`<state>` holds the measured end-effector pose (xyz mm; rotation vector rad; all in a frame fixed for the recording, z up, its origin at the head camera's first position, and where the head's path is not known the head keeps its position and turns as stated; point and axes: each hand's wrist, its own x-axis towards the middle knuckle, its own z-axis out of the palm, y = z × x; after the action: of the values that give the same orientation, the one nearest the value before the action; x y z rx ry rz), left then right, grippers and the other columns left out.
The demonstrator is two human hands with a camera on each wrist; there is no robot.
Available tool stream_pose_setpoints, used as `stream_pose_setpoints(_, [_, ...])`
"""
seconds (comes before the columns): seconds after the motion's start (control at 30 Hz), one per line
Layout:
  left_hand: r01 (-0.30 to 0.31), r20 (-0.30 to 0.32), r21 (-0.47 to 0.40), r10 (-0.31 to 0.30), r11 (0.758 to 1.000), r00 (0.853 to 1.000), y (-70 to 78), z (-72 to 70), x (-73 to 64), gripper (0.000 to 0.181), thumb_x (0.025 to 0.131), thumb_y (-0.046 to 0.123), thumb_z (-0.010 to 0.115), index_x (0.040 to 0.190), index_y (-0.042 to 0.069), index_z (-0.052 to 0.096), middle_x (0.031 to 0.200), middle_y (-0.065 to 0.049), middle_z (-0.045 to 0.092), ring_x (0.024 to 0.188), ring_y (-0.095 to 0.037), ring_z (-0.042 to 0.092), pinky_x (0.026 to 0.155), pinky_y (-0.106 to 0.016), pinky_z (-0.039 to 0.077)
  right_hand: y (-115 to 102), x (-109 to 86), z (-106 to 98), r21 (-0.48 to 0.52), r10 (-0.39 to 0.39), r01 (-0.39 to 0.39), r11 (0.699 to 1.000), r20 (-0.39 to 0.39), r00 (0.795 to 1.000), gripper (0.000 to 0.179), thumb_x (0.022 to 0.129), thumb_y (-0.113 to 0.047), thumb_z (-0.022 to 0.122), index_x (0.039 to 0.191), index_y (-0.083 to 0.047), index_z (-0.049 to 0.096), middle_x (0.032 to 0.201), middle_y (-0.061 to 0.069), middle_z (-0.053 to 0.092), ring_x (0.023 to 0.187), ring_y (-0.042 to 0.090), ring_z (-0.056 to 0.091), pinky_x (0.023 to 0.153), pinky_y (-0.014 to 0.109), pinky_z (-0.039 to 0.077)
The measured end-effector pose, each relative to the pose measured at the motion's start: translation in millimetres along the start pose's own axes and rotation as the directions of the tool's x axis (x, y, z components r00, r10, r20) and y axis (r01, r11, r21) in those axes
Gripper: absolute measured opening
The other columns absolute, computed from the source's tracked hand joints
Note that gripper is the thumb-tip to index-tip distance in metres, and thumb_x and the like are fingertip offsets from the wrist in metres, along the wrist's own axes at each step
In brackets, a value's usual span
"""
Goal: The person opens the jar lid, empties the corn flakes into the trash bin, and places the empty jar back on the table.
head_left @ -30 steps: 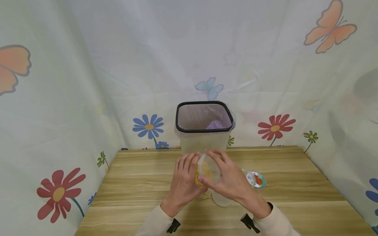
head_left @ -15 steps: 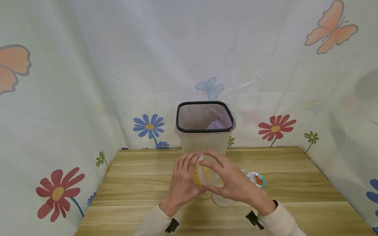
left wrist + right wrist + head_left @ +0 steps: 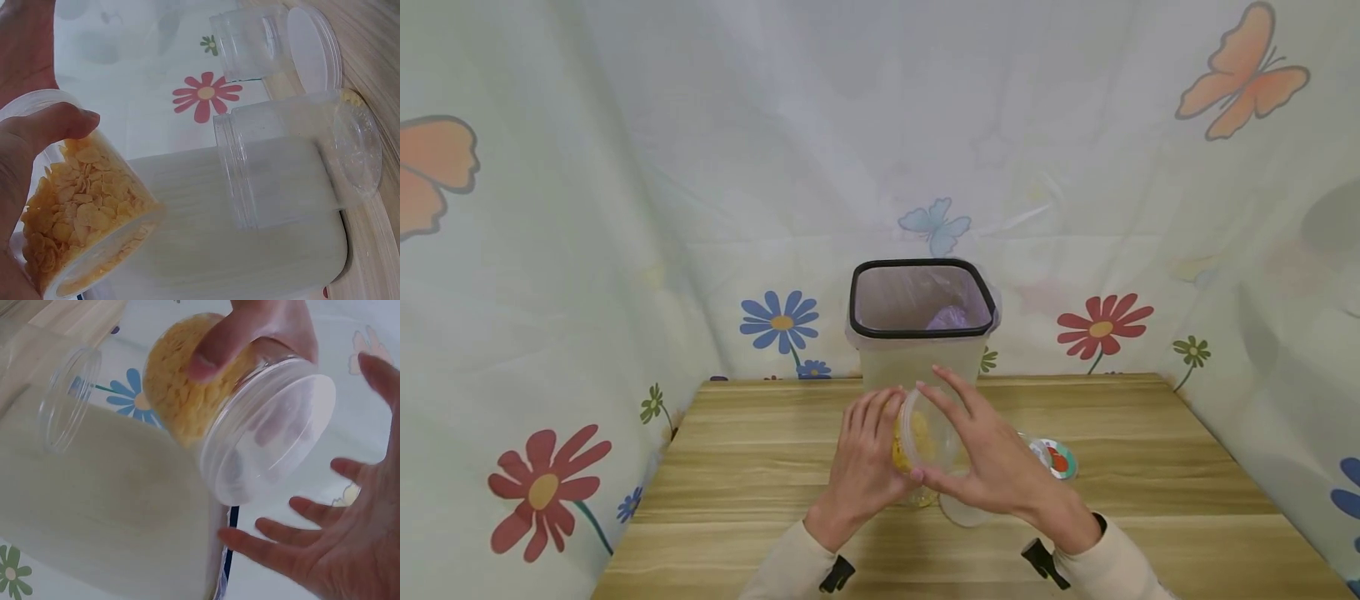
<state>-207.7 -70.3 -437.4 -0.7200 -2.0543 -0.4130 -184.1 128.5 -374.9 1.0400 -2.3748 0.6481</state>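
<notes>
My left hand [image 3: 863, 471] grips a clear plastic jar of cornflakes [image 3: 94, 206], held tilted above the table. Its thumb and fingers wrap the side of the jar. A translucent screw lid [image 3: 275, 434] covers the jar's mouth and faces my right hand [image 3: 340, 540]. That hand has its fingers spread apart around the lid side, holding nothing. Below the hands stands a second clear jar [image 3: 281, 162], lidless, with a few yellow flakes near its base. Beside it on the table lies a pale round lid [image 3: 966, 510].
A bin [image 3: 917, 358] with a black rim and a purple liner stands behind the hands. Right of them is another clear container [image 3: 1036, 448] beside a disc with a red and teal print [image 3: 1061, 459]. The wooden table [image 3: 760, 467] meets a flowered curtain [image 3: 775, 167] behind.
My right hand's fingers have gone from close on the lid to spread wider, with the index and middle fingers lifted. My left hand keeps the jar in nearly the same place.
</notes>
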Motion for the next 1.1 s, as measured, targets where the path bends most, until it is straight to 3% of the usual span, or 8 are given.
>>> stream_pose_setpoints(0.1, [-0.003, -0.009, 0.005, 0.003, 1.000, 1.000, 0.5, 0.4, 0.3, 0.093, 0.059, 0.047, 0.083, 0.135, 0.007, 0.048, 0.132, -0.009, 0.056, 0.121, -0.027, 0.052, 0.103, -0.043, 0.042, -6, 0.9, 1, -0.011, 0.087, -0.088, 0.996, -0.048, 0.995, 0.089, 0.080, -0.051, 0.074, 0.154, -0.025, 0.031, 0.158, 0.008, 0.032, 0.130, 0.034, 0.051, 0.091, 0.054, 0.052])
stream_pose_setpoints(0.23, [-0.006, -0.015, 0.015, 0.006, 1.000, 1.000, 1.0, 0.7, 0.7, 0.094, 0.057, 0.045, 0.085, 0.135, 0.007, 0.048, 0.133, -0.009, 0.055, 0.122, -0.027, 0.052, 0.104, -0.044, 0.042, -12, 2.5, 7, -0.022, 0.211, -0.214, 0.977, -0.100, 0.972, 0.084, 0.080, -0.052, 0.072, 0.151, -0.027, 0.036, 0.150, 0.009, 0.042, 0.116, 0.033, 0.061, 0.076, 0.048, 0.056])
stream_pose_setpoints(0.37, [-0.004, -0.010, 0.029, 0.004, 1.000, 1.000, 1.6, 0.5, 0.5, 0.096, 0.056, 0.045, 0.086, 0.136, 0.008, 0.048, 0.134, -0.008, 0.055, 0.122, -0.027, 0.051, 0.104, -0.045, 0.042, -15, 3.2, 12, -0.038, 0.318, -0.321, 0.946, -0.076, 0.945, 0.082, 0.081, -0.058, 0.068, 0.150, -0.027, 0.037, 0.147, 0.010, 0.045, 0.103, 0.033, 0.065, 0.066, 0.041, 0.054])
stream_pose_setpoints(0.53, [-0.010, -0.012, 0.042, 0.011, 0.999, 1.000, 2.7, 0.0, 0.5, 0.094, 0.056, 0.044, 0.086, 0.135, 0.008, 0.048, 0.134, -0.009, 0.056, 0.122, -0.028, 0.052, 0.105, -0.046, 0.042, -17, 3.2, 17, -0.045, 0.376, -0.378, 0.925, -0.041, 0.926, 0.081, 0.082, -0.061, 0.065, 0.149, -0.024, 0.039, 0.142, 0.010, 0.050, 0.099, 0.033, 0.066, 0.070, 0.045, 0.055])
stream_pose_setpoints(0.7, [-0.016, -0.018, 0.051, 0.017, 0.999, 1.000, 3.4, 0.1, 0.8, 0.090, 0.059, 0.042, 0.084, 0.134, 0.008, 0.049, 0.133, -0.009, 0.056, 0.120, -0.028, 0.052, 0.104, -0.046, 0.042, -18, 3.0, 17, -0.018, 0.372, -0.373, 0.928, -0.034, 0.928, 0.079, 0.082, -0.059, 0.068, 0.148, -0.025, 0.042, 0.139, 0.010, 0.052, 0.105, 0.034, 0.065, 0.074, 0.048, 0.056])
stream_pose_setpoints(0.83, [-0.009, -0.011, 0.057, 0.010, 0.998, 1.000, 3.1, -0.3, 0.6, 0.087, 0.062, 0.044, 0.081, 0.134, 0.008, 0.049, 0.133, -0.009, 0.056, 0.121, -0.028, 0.052, 0.104, -0.046, 0.043, -16, 2.9, 15, 0.021, 0.322, -0.322, 0.947, -0.028, 0.946, 0.077, 0.081, -0.054, 0.071, 0.147, -0.025, 0.043, 0.141, 0.008, 0.050, 0.108, 0.034, 0.064, 0.078, 0.050, 0.056])
stream_pose_setpoints(0.97, [-0.006, -0.005, 0.062, 0.006, 0.998, 1.000, 2.1, 0.1, -0.3, 0.090, 0.062, 0.049, 0.082, 0.135, 0.009, 0.048, 0.134, -0.009, 0.055, 0.121, -0.028, 0.052, 0.103, -0.045, 0.043, -11, 2.1, 14, 0.039, 0.226, -0.225, 0.974, -0.029, 0.974, 0.076, 0.080, -0.048, 0.075, 0.145, -0.021, 0.045, 0.144, 0.008, 0.047, 0.113, 0.033, 0.062, 0.082, 0.051, 0.055])
stream_pose_setpoints(1.1, [-0.001, 0.001, 0.036, 0.001, 0.999, 1.000, 1.3, 0.3, -1.1, 0.097, 0.057, 0.050, 0.086, 0.136, 0.009, 0.048, 0.135, -0.009, 0.055, 0.123, -0.028, 0.051, 0.104, -0.045, 0.042, -5, 1.5, 12, 0.026, 0.082, -0.082, 0.996, -0.027, 0.996, 0.076, 0.077, -0.037, 0.080, 0.142, -0.019, 0.046, 0.146, 0.011, 0.044, 0.121, 0.034, 0.057, 0.089, 0.053, 0.053])
